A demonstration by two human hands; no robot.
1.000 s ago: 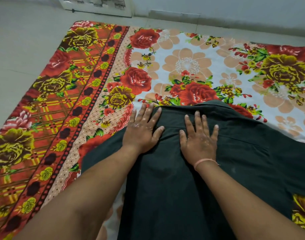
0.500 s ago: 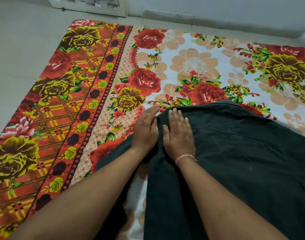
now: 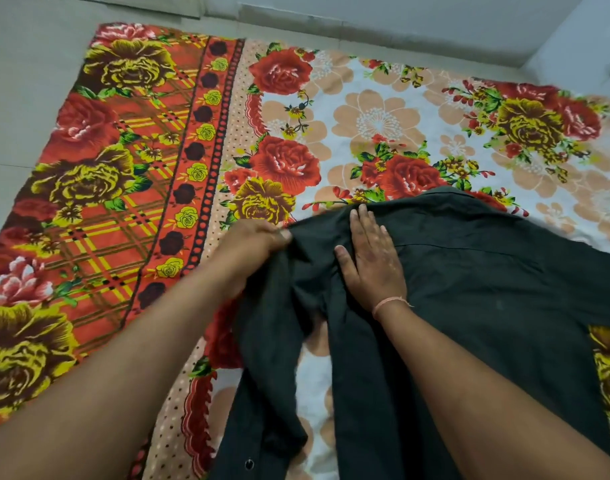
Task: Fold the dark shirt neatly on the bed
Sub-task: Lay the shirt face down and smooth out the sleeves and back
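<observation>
The dark shirt (image 3: 487, 289) lies spread on the flowered bed sheet (image 3: 376, 119), its collar pointing away from me. My right hand (image 3: 371, 258) rests flat, fingers together, on the shirt near its left shoulder. My left hand (image 3: 255, 242) pinches the cloth at the shirt's left edge, where the fabric bunches into folds. A strip of the shirt's left side (image 3: 265, 375) hangs apart from the body, with sheet showing in the gap. A pink thread band (image 3: 388, 303) circles my right wrist.
The sheet's red and yellow checked border (image 3: 99, 209) runs along the left. Pale floor (image 3: 16, 81) lies beyond it. A grey wall base (image 3: 366, 26) crosses the far side.
Both hands slid left from lying flat on the shirt. My left hand has taken hold of the left edge and gathered it, and the shirt's left side has pulled apart from the body.
</observation>
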